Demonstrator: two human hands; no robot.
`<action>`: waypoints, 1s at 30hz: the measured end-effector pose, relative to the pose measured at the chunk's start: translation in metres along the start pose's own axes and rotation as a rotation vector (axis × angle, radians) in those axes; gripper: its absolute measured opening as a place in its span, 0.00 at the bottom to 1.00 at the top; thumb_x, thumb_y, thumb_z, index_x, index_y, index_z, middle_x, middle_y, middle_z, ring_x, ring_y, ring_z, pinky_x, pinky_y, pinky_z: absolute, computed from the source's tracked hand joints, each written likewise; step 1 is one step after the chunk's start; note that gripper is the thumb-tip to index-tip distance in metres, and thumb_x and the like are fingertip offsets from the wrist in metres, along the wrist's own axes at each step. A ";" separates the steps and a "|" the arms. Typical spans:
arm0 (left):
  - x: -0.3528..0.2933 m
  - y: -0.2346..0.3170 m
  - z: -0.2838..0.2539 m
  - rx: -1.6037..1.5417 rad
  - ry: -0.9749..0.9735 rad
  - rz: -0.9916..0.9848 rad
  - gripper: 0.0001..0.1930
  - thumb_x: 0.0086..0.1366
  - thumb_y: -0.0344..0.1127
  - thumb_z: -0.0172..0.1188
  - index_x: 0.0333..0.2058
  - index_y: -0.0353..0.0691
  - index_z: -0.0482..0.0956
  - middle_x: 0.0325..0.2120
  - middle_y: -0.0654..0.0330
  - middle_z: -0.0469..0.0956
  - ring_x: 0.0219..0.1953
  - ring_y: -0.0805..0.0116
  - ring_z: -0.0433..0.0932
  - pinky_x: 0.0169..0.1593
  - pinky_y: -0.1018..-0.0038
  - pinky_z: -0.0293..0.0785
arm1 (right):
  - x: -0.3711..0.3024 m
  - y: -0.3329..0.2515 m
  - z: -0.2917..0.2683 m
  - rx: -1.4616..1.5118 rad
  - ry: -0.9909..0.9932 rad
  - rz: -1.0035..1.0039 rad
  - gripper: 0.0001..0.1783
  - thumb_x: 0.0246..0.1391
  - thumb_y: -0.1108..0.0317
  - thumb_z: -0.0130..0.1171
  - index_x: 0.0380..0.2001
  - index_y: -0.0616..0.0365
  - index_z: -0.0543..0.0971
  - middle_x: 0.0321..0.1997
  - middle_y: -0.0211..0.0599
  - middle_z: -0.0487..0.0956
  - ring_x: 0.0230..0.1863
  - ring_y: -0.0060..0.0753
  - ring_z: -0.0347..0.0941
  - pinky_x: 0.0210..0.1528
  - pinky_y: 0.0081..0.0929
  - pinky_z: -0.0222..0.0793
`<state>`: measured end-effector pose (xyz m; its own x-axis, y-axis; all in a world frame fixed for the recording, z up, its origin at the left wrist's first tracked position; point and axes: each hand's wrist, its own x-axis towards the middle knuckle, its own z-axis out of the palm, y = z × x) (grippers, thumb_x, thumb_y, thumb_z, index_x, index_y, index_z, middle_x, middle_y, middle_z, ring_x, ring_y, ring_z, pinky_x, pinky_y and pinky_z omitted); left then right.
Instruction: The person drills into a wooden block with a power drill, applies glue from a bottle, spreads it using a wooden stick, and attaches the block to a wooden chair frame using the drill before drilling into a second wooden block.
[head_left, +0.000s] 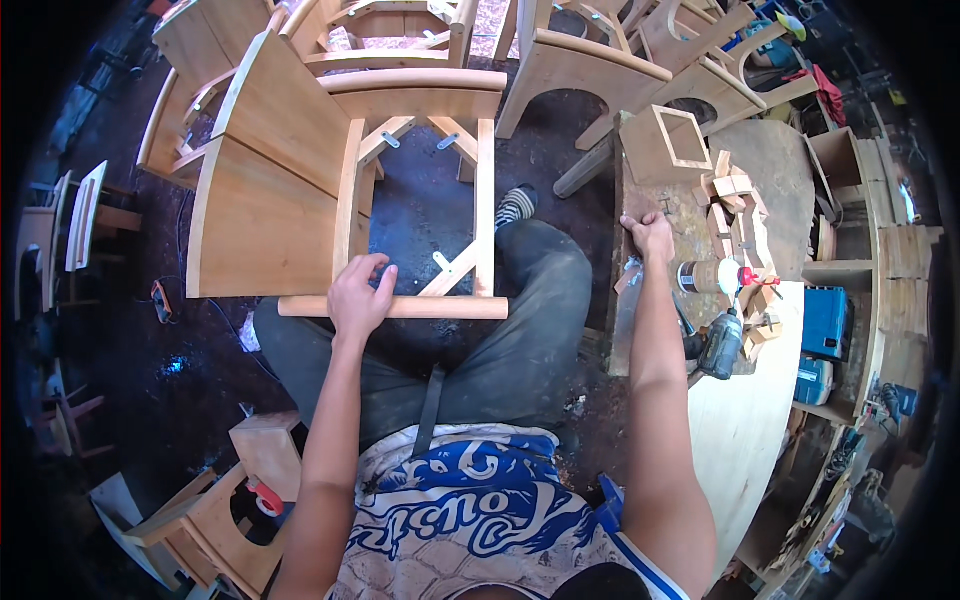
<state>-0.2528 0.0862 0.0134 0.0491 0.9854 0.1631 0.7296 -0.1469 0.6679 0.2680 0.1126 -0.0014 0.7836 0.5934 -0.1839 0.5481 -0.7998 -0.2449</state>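
Observation:
Before me stands a wooden chair frame (485, 210) with a broad panel back (265, 200) on its left side. Metal brackets sit on the corner braces (452, 268). My left hand (360, 298) lies over the rounded near rail (440, 308), its fingers bent across the wood and holding it. Off to the right, my right hand (652, 238) is at the workbench's left edge, fingers drawn together; whatever they may hold is too small to make out. Beside that forearm are a cordless drill (722, 345) and a glue bottle with a red cap (735, 276).
Wood offcuts (740, 215) and an open wooden box (665, 145) occupy the workbench (790, 170). More chair frames (590, 85) crowd the far side, with another (225, 530) at lower left. Blue cases (824, 322) fill the right shelf. An orange tool (161, 302) lies on the floor.

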 end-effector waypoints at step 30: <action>0.146 -0.071 -0.241 -0.029 -0.156 0.088 0.42 0.59 0.32 0.63 0.73 0.39 0.58 0.61 0.44 0.74 0.61 0.57 0.76 0.64 0.66 0.69 | -0.304 -0.086 0.139 1.320 -0.049 -0.331 0.09 0.62 0.70 0.56 0.35 0.64 0.83 0.28 0.36 0.82 0.31 0.27 0.78 0.38 0.26 0.74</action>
<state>-0.4618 0.2195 0.1643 0.2189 0.9696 0.1090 0.6976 -0.2337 0.6773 -0.0575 0.0138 -0.0566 0.6445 0.7638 0.0342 -0.0001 0.0448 -0.9990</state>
